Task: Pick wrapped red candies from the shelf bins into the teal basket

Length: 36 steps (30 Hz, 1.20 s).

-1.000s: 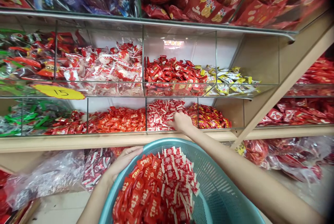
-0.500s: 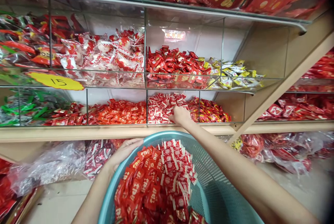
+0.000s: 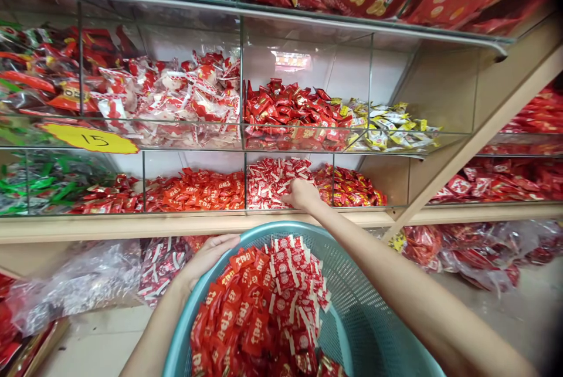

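Note:
My left hand [image 3: 209, 257] is closed over the left edge of a teal plastic basket [image 3: 352, 271], its thumb side hidden below the rim. Red wrapped candies [image 3: 237, 312] with gold lettering fill the basket's left part, and red-and-white wrapped candies [image 3: 290, 277] lie beside them. Over the basket reaches my right hand [image 3: 303, 194], curled into the lower shelf compartment on a pile of red-and-white wrapped candies [image 3: 268, 180]. Its fingers point down and mostly hide what they grasp.
Glass dividers split the shelves into candy compartments. Orange-red candies [image 3: 202, 189] lie left of my right hand, red-and-yellow ones [image 3: 356, 186] to its right. A yellow price tag [image 3: 90, 138] reads 15. A slanting wooden post [image 3: 444, 175] stands at right; plastic bags [image 3: 83, 277] sit underneath.
The view has shifted very slightly, so the shelves appear a little further left. Both hands stay at the same places, on the basket and in the candy compartment.

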Motion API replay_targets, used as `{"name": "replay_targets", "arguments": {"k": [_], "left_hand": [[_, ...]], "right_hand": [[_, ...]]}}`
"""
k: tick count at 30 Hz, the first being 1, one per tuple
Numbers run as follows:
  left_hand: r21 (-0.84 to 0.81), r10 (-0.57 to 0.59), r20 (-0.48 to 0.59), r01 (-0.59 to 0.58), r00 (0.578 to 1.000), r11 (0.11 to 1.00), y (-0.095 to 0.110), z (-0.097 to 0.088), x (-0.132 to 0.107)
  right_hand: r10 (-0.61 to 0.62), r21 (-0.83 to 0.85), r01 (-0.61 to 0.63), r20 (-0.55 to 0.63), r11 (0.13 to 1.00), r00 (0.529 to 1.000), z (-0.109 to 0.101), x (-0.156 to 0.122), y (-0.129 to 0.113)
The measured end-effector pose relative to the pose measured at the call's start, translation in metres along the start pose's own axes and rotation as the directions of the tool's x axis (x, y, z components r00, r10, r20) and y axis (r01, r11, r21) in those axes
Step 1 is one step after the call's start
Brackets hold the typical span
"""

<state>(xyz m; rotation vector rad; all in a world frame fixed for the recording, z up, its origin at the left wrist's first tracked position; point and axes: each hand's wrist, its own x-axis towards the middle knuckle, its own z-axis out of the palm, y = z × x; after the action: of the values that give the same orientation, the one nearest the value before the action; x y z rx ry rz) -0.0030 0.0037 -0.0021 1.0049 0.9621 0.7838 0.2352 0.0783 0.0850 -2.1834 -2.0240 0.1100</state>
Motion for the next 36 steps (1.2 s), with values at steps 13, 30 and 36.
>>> {"name": "replay_targets", "arguments": {"k": [13, 30, 36], "left_hand": [[0.004, 0.005, -0.002, -0.005, 1.0, 1.0, -0.003, -0.001, 0.001], [0.021, 0.002, -0.011, -0.002, 1.0, 1.0, 0.002, 0.002, -0.001], [0.024, 0.011, -0.014, -0.01, 1.0, 1.0, 0.001, 0.002, -0.002]], "right_hand": [[-0.596, 0.305, 0.554, 0.063, 0.775, 0.8, -0.022, -0.096, 0.043], [-0.544, 0.025, 0.563, 0.295, 0.826, 0.786, 0.023, -0.094, 0.042], [-0.512, 0.041, 0.511, 0.117, 0.859, 0.851, 0.001, -0.082, 0.035]]}}
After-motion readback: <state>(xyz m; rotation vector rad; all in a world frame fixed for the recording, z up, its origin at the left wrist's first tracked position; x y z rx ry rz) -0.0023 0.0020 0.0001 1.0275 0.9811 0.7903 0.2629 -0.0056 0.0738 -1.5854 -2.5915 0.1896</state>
